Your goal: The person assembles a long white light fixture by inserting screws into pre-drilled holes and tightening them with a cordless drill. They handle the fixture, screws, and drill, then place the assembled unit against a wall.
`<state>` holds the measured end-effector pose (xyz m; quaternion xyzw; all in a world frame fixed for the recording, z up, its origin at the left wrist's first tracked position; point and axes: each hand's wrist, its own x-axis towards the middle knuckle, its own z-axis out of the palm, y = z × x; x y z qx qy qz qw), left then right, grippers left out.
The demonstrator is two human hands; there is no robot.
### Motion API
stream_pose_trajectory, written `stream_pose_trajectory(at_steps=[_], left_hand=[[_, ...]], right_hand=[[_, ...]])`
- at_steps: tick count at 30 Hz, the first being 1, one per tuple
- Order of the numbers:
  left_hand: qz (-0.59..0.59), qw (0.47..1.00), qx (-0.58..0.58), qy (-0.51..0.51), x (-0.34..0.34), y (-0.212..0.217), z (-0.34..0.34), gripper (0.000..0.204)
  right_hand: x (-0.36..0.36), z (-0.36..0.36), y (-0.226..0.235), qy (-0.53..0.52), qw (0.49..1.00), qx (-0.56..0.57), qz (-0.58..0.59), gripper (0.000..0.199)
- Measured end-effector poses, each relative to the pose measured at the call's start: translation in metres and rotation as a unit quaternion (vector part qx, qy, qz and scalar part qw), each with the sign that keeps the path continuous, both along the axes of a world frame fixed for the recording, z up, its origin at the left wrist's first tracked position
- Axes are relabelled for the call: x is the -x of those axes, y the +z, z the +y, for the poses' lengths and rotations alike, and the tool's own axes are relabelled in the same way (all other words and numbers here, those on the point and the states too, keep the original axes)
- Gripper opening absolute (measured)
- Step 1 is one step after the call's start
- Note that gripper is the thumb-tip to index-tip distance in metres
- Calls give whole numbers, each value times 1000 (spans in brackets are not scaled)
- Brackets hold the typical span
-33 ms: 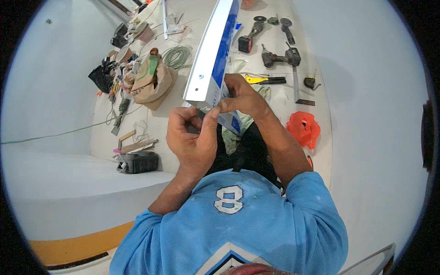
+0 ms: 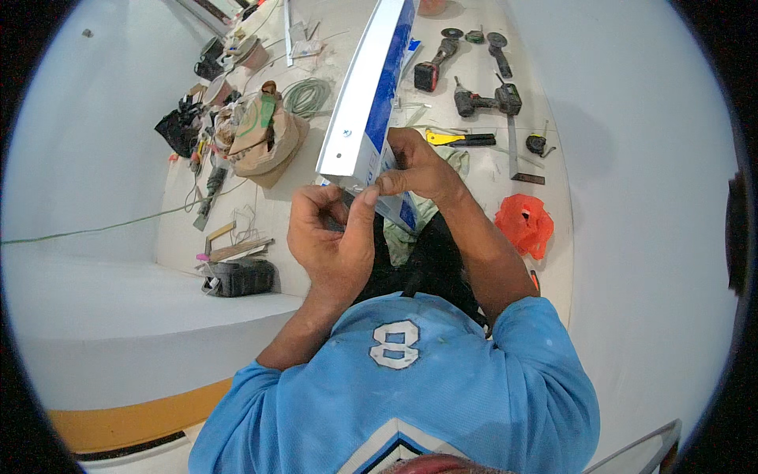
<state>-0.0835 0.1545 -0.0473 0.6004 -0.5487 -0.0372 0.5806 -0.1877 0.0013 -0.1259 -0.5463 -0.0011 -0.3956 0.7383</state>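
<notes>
A long white profile (image 2: 353, 103) with blue-printed film on its side reaches from my hands toward the top of the view. Near its close end it has a screw head and a small dark hole. My right hand (image 2: 418, 170) grips the film-covered side, thumb along the lower edge. Just left of that thumb, my left hand (image 2: 328, 237) pinches the near end's lower corner between thumb and curled fingers. Whether a smaller piece sits in that pinch is hidden. Below the end, a blue and white part (image 2: 401, 212) shows over a greenish cloth (image 2: 407, 241).
On the right lie a cordless drill (image 2: 485, 100), an angle grinder (image 2: 437, 62), a yellow-black hand tool (image 2: 458, 139), a metal square (image 2: 513, 154), a tape measure (image 2: 536, 144) and a red plastic bag (image 2: 524, 225). At left are a brown paper bag (image 2: 264, 150), coiled cable (image 2: 308, 96) and black case (image 2: 241, 278).
The surroundings shift very slightly in the view. Both hands keep the same hold on the white profile.
</notes>
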Motion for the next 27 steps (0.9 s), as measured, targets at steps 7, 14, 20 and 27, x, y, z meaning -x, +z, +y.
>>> stream_pose_trajectory(at_steps=[7,14,20,27], left_hand=[[33,999,-17,13,-5,-6,2,29],[76,997,-20,-9,-4,-2,1,28],[103,994,-7,-25,-1,-2,3,28],[57,997,-21,-45,-5,-1,6,22]], right_hand=[[-8,-3,2,4,1000,20,5,68],[-2,-2,15,30,999,25,2,65],[0,0,20,72,997,-13,-6,65],[-3,-7,15,51,998,48,-10,64]])
